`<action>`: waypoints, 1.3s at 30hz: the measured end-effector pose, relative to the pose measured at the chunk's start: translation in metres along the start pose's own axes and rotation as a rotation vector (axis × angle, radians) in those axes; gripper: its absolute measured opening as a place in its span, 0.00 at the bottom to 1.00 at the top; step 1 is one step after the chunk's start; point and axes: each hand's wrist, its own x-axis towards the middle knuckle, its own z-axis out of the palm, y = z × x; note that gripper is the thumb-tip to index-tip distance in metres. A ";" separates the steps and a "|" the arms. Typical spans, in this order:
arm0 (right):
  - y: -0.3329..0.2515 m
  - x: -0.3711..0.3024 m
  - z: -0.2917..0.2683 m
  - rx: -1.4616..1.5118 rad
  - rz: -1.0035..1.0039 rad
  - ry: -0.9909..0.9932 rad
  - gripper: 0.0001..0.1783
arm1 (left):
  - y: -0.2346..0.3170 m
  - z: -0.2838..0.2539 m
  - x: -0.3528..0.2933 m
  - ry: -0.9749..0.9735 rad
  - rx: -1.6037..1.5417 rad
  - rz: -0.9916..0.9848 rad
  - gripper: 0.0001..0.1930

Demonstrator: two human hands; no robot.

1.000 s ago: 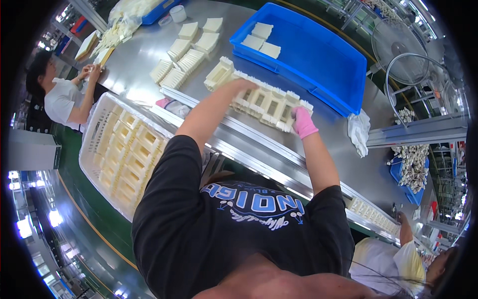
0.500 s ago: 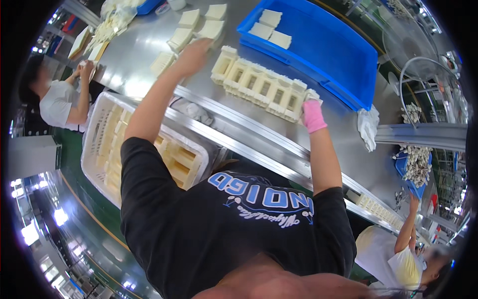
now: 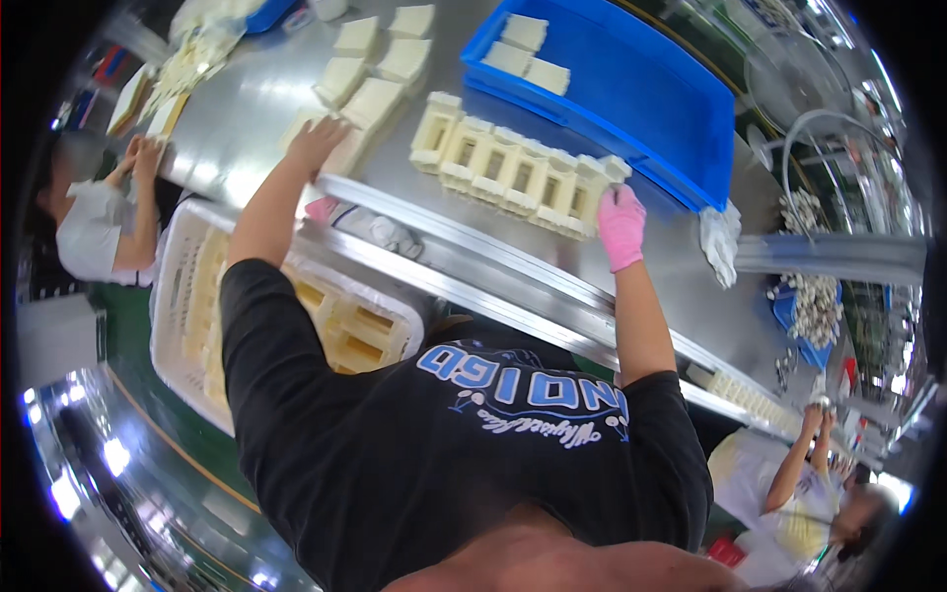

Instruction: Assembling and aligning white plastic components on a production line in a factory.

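My bare left hand (image 3: 318,144) lies with fingers stretched over the near end of two rows of cream, thin-looking square pieces (image 3: 375,101) on the metal table. Part of the nearest piece is hidden under the hand. In a pink glove, my right hand (image 3: 621,227) has its fingers curled at the right end of a row of cream frame-like blocks (image 3: 521,178). Those blocks stand side by side, each with a rectangular opening, and the end block (image 3: 595,187) is partly covered by the glove.
Behind the row sits a blue tray (image 3: 641,99) holding several cream pieces at its left end. A white crate (image 3: 182,286) of cream blocks stands below the table's front edge. A white cloth (image 3: 720,242) lies by the tray. One person works at far left, another at lower right.
My left hand has come back toward the table's front edge, left of where it was, uncovering cream pieces. My right hand stays at the row's end, its fingers showing more. The view has shifted slightly.
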 end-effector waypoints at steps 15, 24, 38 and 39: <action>0.030 -0.007 -0.009 0.722 0.345 0.157 0.08 | 0.006 -0.010 -0.046 0.134 -0.108 0.160 0.56; 0.029 -0.005 -0.005 0.720 0.401 0.099 0.09 | 0.021 -0.035 -0.033 0.080 -0.112 0.170 0.56; 0.054 -0.003 0.009 0.304 0.114 0.275 0.16 | 0.031 -0.011 -0.007 0.183 -0.376 -0.129 0.53; 0.054 -0.006 0.010 0.400 0.201 0.087 0.18 | 0.025 0.002 -0.006 0.236 -0.418 -0.127 0.53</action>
